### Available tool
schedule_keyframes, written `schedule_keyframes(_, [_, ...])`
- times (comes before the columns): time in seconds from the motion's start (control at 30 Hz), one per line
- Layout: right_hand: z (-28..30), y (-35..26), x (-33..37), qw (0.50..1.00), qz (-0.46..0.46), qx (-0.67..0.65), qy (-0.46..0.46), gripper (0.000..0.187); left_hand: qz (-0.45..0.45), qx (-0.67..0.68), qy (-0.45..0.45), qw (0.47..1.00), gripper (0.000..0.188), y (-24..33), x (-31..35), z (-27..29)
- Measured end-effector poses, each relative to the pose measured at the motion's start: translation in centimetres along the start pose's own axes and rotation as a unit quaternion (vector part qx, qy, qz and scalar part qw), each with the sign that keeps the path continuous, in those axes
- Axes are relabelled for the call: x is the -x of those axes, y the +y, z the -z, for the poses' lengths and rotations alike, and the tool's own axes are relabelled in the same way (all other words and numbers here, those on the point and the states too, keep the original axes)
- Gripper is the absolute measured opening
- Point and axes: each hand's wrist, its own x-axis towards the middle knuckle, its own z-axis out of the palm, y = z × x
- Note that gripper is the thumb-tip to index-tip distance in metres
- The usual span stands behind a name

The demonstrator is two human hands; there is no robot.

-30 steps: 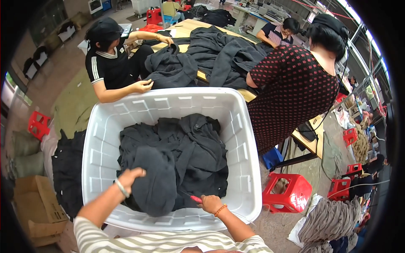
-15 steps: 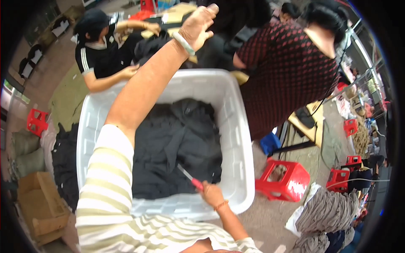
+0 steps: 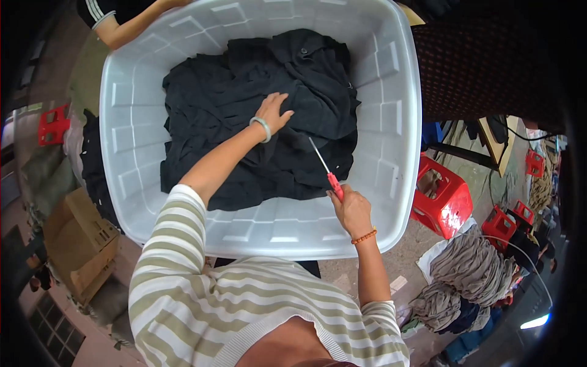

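Observation:
Dark grey-black garments [image 3: 208, 116] lie heaped in a large white plastic bin [image 3: 382, 122]; a small button shows on the heap near its far right. My left hand [image 3: 273, 114], with a pale bangle at the wrist, is over the middle of the heap with its fingers stretched and nothing in them. Whether it presses on the cloth I cannot tell. My right hand [image 3: 353, 211], wearing an orange beaded bracelet, is closed round a red-handled tool with a thin metal blade [image 3: 334, 181]. The blade points up and left over the cloth; its exact kind is unclear.
At the bin's far left rim rests another person's arm [image 3: 131, 27]. A person in a dark red-patterned top [image 3: 471, 67] stands close on the right. Red stools [image 3: 445, 196], bundled grey cloth [image 3: 471, 269] and a cardboard box [image 3: 79, 238] stand around the bin.
My left hand has come down from beyond the bin's far edge to over the garments. My right hand still holds the red-handled tool. The view now sits lower over the bin.

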Motion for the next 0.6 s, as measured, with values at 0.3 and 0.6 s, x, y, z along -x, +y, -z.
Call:
schedule_keyframes(0.3, [0.3, -0.6, -0.7, 0.999, -0.019, 0.020, -0.029, 0.034, 0.054, -0.037, -0.147, 0.987, 0.056, -1.6, -2.4, -2.6])
schedule_keyframes(0.6, [-0.6, 0.4, -2.3, 1.000, 0.009, 0.012, -0.022, 0.032, 0.061, -0.087, -0.335, 0.936, 0.031, -8.7, 16.5, 15.6])
